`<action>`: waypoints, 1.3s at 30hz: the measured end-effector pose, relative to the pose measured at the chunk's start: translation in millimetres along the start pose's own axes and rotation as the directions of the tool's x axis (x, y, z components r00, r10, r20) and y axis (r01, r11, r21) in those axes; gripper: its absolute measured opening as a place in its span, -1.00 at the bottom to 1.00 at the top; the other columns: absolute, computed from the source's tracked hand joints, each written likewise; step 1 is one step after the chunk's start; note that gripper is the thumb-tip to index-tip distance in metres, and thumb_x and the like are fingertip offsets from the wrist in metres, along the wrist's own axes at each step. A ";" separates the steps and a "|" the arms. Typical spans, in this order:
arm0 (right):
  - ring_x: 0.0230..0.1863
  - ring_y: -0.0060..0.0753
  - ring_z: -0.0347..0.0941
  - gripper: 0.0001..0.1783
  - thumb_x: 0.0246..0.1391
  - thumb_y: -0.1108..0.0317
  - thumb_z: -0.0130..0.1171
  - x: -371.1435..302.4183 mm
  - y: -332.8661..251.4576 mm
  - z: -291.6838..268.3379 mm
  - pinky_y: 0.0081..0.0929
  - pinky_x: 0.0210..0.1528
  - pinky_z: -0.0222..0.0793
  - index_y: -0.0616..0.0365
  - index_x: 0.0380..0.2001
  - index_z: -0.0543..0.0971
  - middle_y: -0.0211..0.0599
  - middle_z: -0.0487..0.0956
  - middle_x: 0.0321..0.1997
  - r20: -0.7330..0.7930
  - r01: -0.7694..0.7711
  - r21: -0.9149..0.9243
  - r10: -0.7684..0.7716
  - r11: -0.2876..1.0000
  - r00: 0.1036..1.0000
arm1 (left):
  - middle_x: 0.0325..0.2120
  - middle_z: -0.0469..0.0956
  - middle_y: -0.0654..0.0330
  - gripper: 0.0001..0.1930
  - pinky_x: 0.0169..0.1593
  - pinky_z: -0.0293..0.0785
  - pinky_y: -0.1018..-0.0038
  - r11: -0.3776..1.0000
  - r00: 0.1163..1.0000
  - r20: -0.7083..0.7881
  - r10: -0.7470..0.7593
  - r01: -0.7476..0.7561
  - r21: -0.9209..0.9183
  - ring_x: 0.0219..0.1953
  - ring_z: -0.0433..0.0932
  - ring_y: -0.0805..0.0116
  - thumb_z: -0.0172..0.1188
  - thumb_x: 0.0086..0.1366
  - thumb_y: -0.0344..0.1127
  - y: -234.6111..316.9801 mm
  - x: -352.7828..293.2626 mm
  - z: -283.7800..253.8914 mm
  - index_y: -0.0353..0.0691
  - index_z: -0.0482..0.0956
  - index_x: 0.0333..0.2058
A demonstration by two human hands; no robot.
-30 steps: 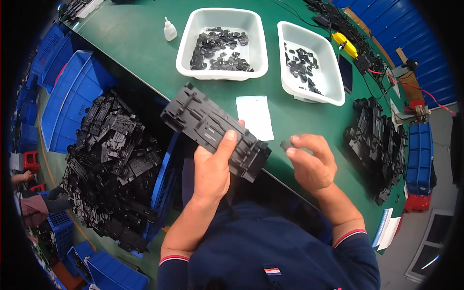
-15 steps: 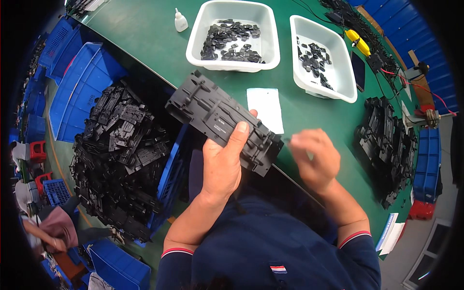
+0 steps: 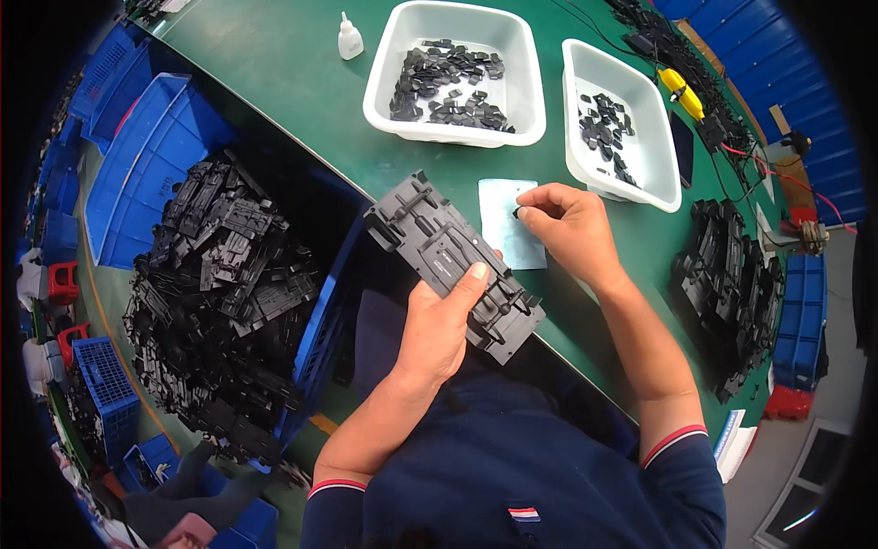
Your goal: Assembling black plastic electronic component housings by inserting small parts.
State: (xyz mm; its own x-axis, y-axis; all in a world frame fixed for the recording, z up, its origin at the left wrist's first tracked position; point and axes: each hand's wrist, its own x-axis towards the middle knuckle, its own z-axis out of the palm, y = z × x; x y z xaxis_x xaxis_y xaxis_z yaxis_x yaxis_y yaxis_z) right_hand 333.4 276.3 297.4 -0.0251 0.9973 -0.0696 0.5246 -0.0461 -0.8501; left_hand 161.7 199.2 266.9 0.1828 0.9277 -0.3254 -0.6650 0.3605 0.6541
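Observation:
My left hand (image 3: 441, 328) grips a long dark grey plastic moulded part (image 3: 430, 242), held slanted at the near edge of the green table (image 3: 274, 73). My right hand (image 3: 572, 229) pinches a small black piece (image 3: 517, 212) between thumb and fingertips, just above a pale square pad (image 3: 501, 215) lying on the table. The right hand is a little to the right of the long part and apart from it.
Two white tubs hold small black pieces: a wide one (image 3: 455, 73) and a narrower one (image 3: 617, 119). A small white bottle (image 3: 348, 38) stands at the back. Blue crates (image 3: 155, 165) and a heap of black parts (image 3: 224, 302) lie left; stacked black parts (image 3: 732, 284) right.
My right hand has moved from beside the long part's near end up over the pale pad, now pinching a small piece. The left hand has kept hold of the long part.

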 end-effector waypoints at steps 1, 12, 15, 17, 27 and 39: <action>-0.40 -0.63 0.49 -0.80 -0.02 0.47 0.21 0.5 -0.7 0.5 -0.60 -0.32 0.42 0.33 -0.29 0.63 -0.29 0.64 -0.39 0.010 -0.005 -0.033 0.005 0.999 1.000 | -0.13 0.54 0.05 -0.73 -0.03 0.52 0.40 1.000 1.000 0.006 -0.005 0.005 -0.006 -0.15 0.55 0.37 0.10 0.35 -0.36 -0.6 0.7 -1.1 -0.39 0.44 -0.05; -0.42 -0.15 0.52 -0.82 -0.13 0.60 0.20 -3.5 -3.6 2.6 -0.36 -0.34 0.45 0.24 -0.36 0.61 -0.12 0.58 -0.41 -0.100 0.459 -0.369 -0.526 0.808 0.845 | -0.13 0.54 0.06 -0.74 -0.03 0.52 0.41 1.000 0.999 0.036 0.004 -0.004 -0.004 -0.14 0.55 0.38 0.10 0.35 -0.36 1.1 2.4 -1.7 -0.36 0.44 -0.04; -0.45 -0.21 0.50 -0.76 -0.18 0.67 0.25 -21.5 -10.9 -5.0 -0.42 -0.40 0.44 0.21 -0.36 0.59 -0.17 0.57 -0.39 -0.131 0.643 -0.391 -0.732 0.658 0.669 | -0.11 0.54 0.07 -0.75 0.01 0.48 0.42 1.000 0.999 0.022 0.025 -0.024 -0.019 -0.10 0.53 0.39 0.09 0.36 -0.37 3.1 0.4 1.0 -0.37 0.45 -0.05; -0.45 -0.24 0.48 -0.72 -0.21 0.70 0.28 -37.9 -9.4 -10.8 -0.46 -0.43 0.43 0.19 -0.35 0.59 -0.20 0.56 -0.37 -0.125 0.725 -0.422 -0.827 0.544 0.547 | -0.09 0.54 0.09 -0.75 0.07 0.42 0.44 0.998 0.999 -0.003 0.051 -0.051 -0.033 -0.05 0.51 0.41 0.08 0.36 -0.39 8.3 -1.0 7.3 -0.41 0.47 -0.05; -0.30 -0.25 0.53 -0.54 -0.29 0.71 0.33 -92.5 5.8 -17.7 -0.46 -0.33 0.50 0.11 -0.22 0.58 -0.23 0.52 -0.17 -0.037 0.821 -0.322 -0.873 0.472 0.487 | 0.00 0.42 -0.09 -0.65 0.13 0.46 0.23 0.961 0.962 0.021 0.273 -0.274 0.028 0.09 0.46 0.12 -0.01 0.38 -0.40 22.6 2.3 33.3 -0.43 0.26 0.09; -0.31 -0.25 0.54 -0.62 -0.26 0.73 0.32 -96.0 5.7 -8.5 -0.42 -0.34 0.51 0.19 -0.29 0.55 -0.15 0.53 -0.21 0.005 0.835 -0.251 -0.862 0.489 0.506 | 0.02 0.43 -0.07 -0.66 0.16 0.43 0.25 0.938 0.937 0.054 0.345 -0.347 0.023 0.11 0.44 0.16 0.03 0.38 -0.40 22.9 -2.5 41.8 -0.38 0.31 0.08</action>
State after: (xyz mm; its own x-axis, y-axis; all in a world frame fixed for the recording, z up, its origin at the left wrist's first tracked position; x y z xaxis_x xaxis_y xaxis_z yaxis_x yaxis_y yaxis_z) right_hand 346.0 180.9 303.7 -0.4696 0.5443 0.6951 0.4493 0.8251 -0.3426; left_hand 176.3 209.2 311.2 -0.0191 0.9989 -0.0418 -0.6702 0.0182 0.7420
